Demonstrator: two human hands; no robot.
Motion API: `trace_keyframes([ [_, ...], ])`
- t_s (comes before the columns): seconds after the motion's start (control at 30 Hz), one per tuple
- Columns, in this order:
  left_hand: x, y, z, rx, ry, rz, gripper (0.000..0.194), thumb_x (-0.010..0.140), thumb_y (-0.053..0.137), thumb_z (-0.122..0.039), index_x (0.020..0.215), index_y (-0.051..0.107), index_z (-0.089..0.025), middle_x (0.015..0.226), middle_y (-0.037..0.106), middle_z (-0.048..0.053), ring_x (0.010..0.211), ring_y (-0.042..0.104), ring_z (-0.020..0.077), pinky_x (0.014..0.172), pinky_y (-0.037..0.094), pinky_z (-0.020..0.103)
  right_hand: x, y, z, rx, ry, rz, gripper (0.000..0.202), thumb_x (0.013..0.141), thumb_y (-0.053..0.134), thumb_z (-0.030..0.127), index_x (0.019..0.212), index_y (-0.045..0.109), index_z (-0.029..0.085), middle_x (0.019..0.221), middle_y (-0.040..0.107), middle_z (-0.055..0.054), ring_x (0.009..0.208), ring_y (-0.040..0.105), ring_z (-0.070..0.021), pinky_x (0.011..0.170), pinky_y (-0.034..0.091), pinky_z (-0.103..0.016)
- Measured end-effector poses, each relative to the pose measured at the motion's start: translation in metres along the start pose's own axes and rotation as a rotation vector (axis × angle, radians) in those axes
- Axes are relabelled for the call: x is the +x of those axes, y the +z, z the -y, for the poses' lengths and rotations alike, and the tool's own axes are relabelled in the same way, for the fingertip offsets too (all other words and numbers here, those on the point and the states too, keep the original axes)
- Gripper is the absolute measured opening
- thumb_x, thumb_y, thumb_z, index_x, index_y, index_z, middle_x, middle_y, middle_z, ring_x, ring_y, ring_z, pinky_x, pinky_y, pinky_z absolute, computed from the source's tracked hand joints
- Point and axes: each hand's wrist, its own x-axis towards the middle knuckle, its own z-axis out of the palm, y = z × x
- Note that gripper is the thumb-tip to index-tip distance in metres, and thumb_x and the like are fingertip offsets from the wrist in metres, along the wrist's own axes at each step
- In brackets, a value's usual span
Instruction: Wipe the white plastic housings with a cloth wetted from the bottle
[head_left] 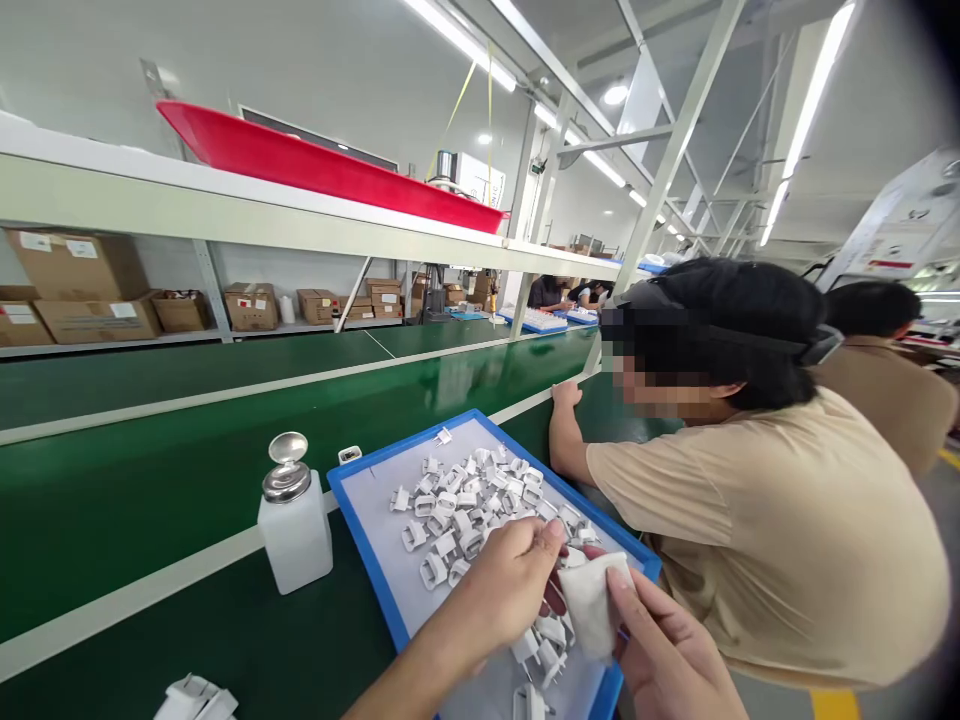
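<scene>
My left hand [510,585] reaches over the blue tray [360,500] with its fingers curled, touching a white cloth [592,605]; a small part may be hidden under the fingers. My right hand [667,655] pinches that cloth from the right. Several white plastic plug parts [469,500] lie scattered on the tray's grey liner, some just below my hands. A white dispenser bottle [295,525] with a metal pump top stands left of the tray.
A co-worker in a beige shirt [757,530] leans on the green belt [150,480] at the right, hand on its edge. Another person sits behind. More white parts [196,700] lie bottom left. Cardboard boxes [82,285] and a red tray [322,165] sit on shelves.
</scene>
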Motion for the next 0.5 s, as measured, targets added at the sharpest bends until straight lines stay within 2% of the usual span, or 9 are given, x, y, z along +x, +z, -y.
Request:
trace_keyframes([
  [0.07,-0.004,0.0,-0.002,-0.042,-0.046,0.051,0.049,0.089,0.052,-0.069,0.088,0.058,-0.021,0.074,0.064,0.002,0.072,0.063,0.0203,0.069,0.048,0.032,-0.006,-0.002,0.008,-0.095,-0.038,-0.03,0.053,0.077,0.077,0.056,0.115,0.073,0.019,0.116,0.074,-0.01,0.117,0.066,-0.0301,0.092,0.058,-0.033],
  [0.13,-0.004,0.0,0.0,-0.086,-0.13,0.135,0.06,0.084,0.051,-0.077,0.096,0.056,-0.019,0.069,0.068,0.005,0.059,0.062,0.02,0.065,0.05,0.035,-0.01,-0.002,0.017,-0.222,-0.179,-0.056,0.046,0.08,0.074,0.055,0.112,0.073,0.022,0.122,0.071,-0.007,0.121,0.063,-0.0256,0.096,0.053,-0.026],
  [0.17,-0.003,0.0,0.001,-0.124,-0.173,0.19,0.065,0.082,0.05,-0.079,0.098,0.055,-0.017,0.066,0.068,0.007,0.054,0.061,0.0196,0.063,0.05,0.037,-0.012,-0.002,0.023,-0.304,-0.295,-0.048,0.037,0.084,0.071,0.052,0.109,0.075,0.025,0.122,0.07,-0.006,0.12,0.063,-0.0231,0.096,0.051,-0.023],
  [0.23,-0.001,0.001,0.004,-0.25,-0.214,0.309,0.067,0.085,0.047,-0.077,0.099,0.057,-0.013,0.063,0.069,0.012,0.051,0.064,0.0203,0.064,0.052,0.038,-0.013,-0.003,0.034,-0.545,-0.603,0.06,0.021,0.09,0.065,0.04,0.106,0.077,0.032,0.122,0.067,-0.003,0.117,0.062,-0.0194,0.097,0.049,-0.023],
  [0.3,-0.002,0.002,0.003,-0.405,-0.158,0.353,0.055,0.094,0.047,-0.062,0.101,0.058,-0.009,0.066,0.07,0.013,0.056,0.069,0.0222,0.07,0.055,0.039,-0.011,-0.005,0.044,-0.787,-0.904,0.143,0.025,0.093,0.058,0.028,0.106,0.076,0.039,0.128,0.061,-0.002,0.125,0.055,-0.0186,0.106,0.044,-0.028],
  [0.33,-0.004,0.002,0.001,-0.467,-0.111,0.34,0.044,0.096,0.05,-0.051,0.105,0.058,-0.009,0.069,0.07,0.012,0.06,0.071,0.0218,0.073,0.056,0.04,-0.01,-0.005,0.047,-0.865,-1.006,0.157,0.029,0.094,0.055,0.025,0.106,0.076,0.042,0.133,0.056,-0.001,0.13,0.051,-0.019,0.109,0.041,-0.031],
  [0.4,-0.009,0.001,-0.003,-0.515,-0.023,0.262,0.027,0.092,0.06,-0.029,0.113,0.058,-0.011,0.077,0.07,0.007,0.066,0.071,0.0196,0.079,0.057,0.04,-0.01,-0.006,0.05,-0.915,-1.095,0.123,0.031,0.096,0.052,0.026,0.104,0.076,0.043,0.14,0.05,0.0,0.134,0.045,-0.0209,0.111,0.038,-0.035],
  [0.5,-0.017,0.0,-0.007,-0.464,0.098,0.151,0.035,0.082,0.066,-0.009,0.116,0.059,-0.012,0.092,0.068,0.006,0.081,0.071,0.0196,0.082,0.057,0.037,-0.016,-0.005,0.048,-0.857,-1.106,0.06,0.032,0.099,0.048,0.033,0.094,0.079,0.041,0.136,0.054,-0.001,0.131,0.049,-0.0217,0.104,0.044,-0.034],
])
